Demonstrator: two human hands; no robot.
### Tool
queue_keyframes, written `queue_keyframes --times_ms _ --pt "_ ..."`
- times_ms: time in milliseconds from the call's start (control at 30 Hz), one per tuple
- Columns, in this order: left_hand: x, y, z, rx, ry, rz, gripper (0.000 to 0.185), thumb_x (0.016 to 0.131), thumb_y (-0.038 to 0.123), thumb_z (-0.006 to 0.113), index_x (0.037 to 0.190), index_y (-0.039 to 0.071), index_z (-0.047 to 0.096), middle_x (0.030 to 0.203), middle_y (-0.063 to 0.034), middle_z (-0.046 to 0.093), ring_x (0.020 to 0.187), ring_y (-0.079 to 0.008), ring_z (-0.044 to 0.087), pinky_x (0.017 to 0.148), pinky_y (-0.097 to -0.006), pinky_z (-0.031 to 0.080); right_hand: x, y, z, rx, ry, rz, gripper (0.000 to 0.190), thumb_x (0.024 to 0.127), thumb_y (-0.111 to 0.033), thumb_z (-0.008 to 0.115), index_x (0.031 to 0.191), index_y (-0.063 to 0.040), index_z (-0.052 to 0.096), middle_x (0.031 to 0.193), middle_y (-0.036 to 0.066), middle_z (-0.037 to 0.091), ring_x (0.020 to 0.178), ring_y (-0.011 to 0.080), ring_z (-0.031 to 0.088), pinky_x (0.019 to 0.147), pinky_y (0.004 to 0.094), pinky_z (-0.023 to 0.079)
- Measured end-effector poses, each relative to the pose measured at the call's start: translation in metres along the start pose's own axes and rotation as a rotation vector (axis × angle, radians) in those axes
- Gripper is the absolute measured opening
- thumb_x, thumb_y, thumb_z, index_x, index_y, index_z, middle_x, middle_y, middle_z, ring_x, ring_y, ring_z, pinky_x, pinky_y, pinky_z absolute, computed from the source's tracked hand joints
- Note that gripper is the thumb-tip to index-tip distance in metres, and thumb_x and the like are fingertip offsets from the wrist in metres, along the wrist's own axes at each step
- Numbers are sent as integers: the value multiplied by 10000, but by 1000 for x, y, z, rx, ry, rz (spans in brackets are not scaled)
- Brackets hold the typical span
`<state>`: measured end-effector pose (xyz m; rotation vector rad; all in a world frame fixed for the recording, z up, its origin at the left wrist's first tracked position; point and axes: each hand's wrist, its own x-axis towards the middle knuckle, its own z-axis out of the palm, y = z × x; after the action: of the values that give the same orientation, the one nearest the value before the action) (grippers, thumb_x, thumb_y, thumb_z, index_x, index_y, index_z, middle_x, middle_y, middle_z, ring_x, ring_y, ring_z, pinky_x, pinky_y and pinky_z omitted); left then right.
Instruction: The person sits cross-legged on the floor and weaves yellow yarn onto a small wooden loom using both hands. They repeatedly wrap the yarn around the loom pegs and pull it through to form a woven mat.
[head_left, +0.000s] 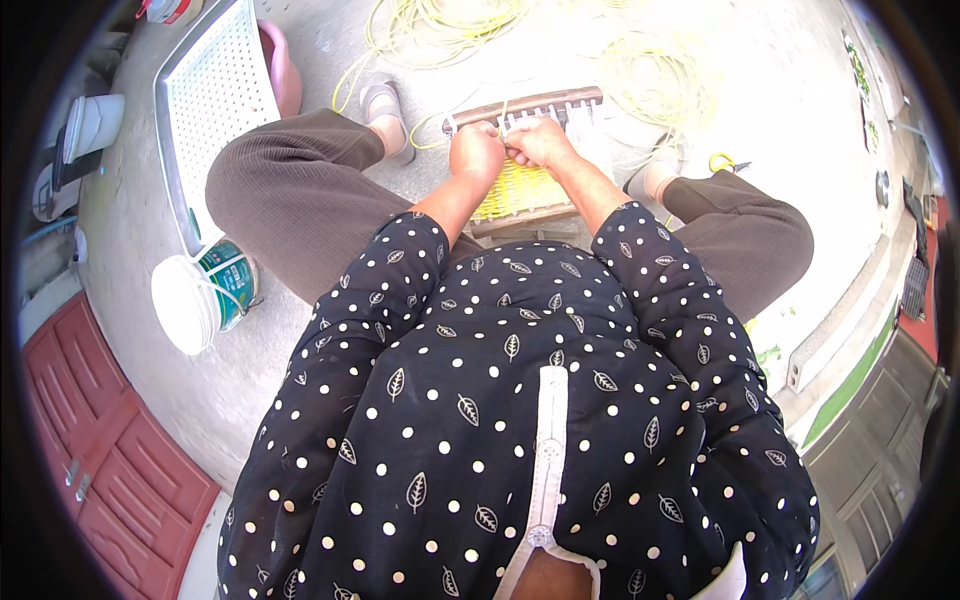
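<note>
Between my knees stands a small wooden-framed stool, its seat partly woven with yellow cord. Pale strands run across the part of the seat towards the far rail. My left hand is closed at the far edge of the weave, fingertips on a thin yellow cord that trails away to the left. My right hand meets it there, its fingers curled and pinching at the same cord. The fingertips partly hide what they grip.
Loose coils of yellow cord lie beyond the stool at left and right. Yellow-handled scissors lie by my right foot. On the left are a perforated metal tray, a pink basin and a lidded bucket.
</note>
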<state>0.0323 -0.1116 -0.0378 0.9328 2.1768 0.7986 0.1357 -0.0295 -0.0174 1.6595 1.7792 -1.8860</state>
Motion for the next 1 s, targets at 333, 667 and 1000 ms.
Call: queue_keyframes --times_ms 333,667,1000 --pt "-4 11 1 -189 20 -171 62 728 77 591 684 36 606 684 -154 637 679 -280 640 646 -380 491 -5 -3 -5 11 -30 9 149 768 -157 600 697 -37 652 606 30 609 504 92 543 450 239 433" --pt "1 10 3 45 5 -64 80 782 65 613 714 22 616 622 -97 623 511 -172 600 481 -325 468 -7 -1 -8 -8 -51 -15 147 794 -161 593 721 -46 649 617 21 609 524 86 548 470 228 437" --pt "-9 35 -21 -477 -454 -476 49 825 -2 567 816 23 609 708 -70 633 520 -111 583 386 -232 438 -16 18 -7 102 2 -184 166 817 -116 553 923 -14 630 769 68 650 614 113 602 531 250 485"
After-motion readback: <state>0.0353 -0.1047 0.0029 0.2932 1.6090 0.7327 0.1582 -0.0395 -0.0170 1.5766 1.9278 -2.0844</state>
